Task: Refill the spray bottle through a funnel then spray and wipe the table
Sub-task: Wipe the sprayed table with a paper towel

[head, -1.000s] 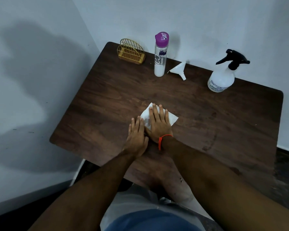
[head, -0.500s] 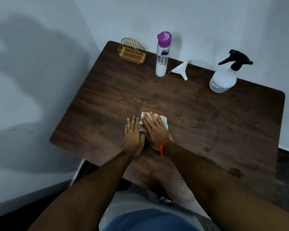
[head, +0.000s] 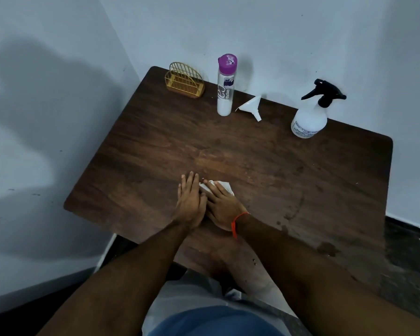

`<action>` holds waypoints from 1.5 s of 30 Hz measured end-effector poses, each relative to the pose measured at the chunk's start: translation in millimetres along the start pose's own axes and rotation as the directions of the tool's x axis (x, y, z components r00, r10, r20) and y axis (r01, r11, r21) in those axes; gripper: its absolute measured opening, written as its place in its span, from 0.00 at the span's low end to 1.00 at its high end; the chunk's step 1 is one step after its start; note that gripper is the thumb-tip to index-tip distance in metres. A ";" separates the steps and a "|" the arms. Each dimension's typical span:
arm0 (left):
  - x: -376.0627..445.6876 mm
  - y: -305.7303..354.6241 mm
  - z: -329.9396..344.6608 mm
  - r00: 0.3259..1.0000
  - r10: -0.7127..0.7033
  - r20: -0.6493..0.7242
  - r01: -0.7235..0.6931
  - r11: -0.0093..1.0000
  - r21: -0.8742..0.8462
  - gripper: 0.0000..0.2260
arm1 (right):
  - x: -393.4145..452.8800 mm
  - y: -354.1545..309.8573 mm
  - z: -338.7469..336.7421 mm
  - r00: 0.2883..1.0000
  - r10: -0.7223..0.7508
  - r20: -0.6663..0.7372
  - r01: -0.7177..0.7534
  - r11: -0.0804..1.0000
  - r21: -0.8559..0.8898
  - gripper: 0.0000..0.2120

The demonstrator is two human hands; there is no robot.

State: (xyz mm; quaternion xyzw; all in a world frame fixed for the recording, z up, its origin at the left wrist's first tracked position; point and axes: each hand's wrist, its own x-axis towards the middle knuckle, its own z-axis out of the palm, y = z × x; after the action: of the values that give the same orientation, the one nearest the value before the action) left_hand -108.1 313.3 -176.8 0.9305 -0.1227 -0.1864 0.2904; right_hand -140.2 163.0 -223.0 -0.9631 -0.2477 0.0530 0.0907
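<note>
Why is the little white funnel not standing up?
The funnel is tipped over, lying on its side on the table, spout pointing toward the person.

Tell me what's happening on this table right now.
A person is wiping the wooden table. Both hands lie flat side by side near its front edge: the right hand presses a white cloth onto the wood, and the left hand rests beside it. At the back stand the spray bottle, with its black trigger head on, and a purple-capped bottle; the funnel lies on its side between them.

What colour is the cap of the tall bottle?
Purple cap on the tall bottle, head view.
</note>
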 end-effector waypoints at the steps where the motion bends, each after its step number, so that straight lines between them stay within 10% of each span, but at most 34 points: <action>1: -0.3 2.6 1.3 1.000 0.012 0.006 -0.012 1.000 -0.001 0.30 | 0.3 2.2 -1.3 1.000 -0.008 -0.001 0.008 1.000 0.001 0.24; 10: -7.4 18.9 13.2 0.996 0.086 -0.014 -0.086 0.996 0.010 0.29 | -25.1 55.2 -10.4 0.967 0.246 -0.063 -0.248 0.969 -0.024 0.26; 23: -19.7 18.4 24.1 0.999 0.038 -0.013 -0.038 0.998 -0.049 0.27 | -49.7 98.5 -12.0 0.607 0.783 -0.135 -0.776 0.621 0.110 0.32; 37: -2.6 -4.1 -5.0 0.998 0.033 -0.061 -0.035 0.998 -0.046 0.29 | 37.9 -14.7 11.1 0.954 0.274 -0.117 -0.276 0.961 0.004 0.31; 45: -13.1 6.5 -10.7 0.995 0.019 -0.093 0.001 0.977 0.214 0.19 | -3.4 -13.1 6.1 0.993 0.095 -0.074 -0.088 0.992 0.088 0.27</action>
State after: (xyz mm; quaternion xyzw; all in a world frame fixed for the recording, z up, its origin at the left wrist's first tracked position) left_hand -116.2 317.8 -161.2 0.9635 -0.1324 -0.1266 0.1951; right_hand -150.3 173.5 -226.1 -0.9701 -0.1971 0.0299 0.1386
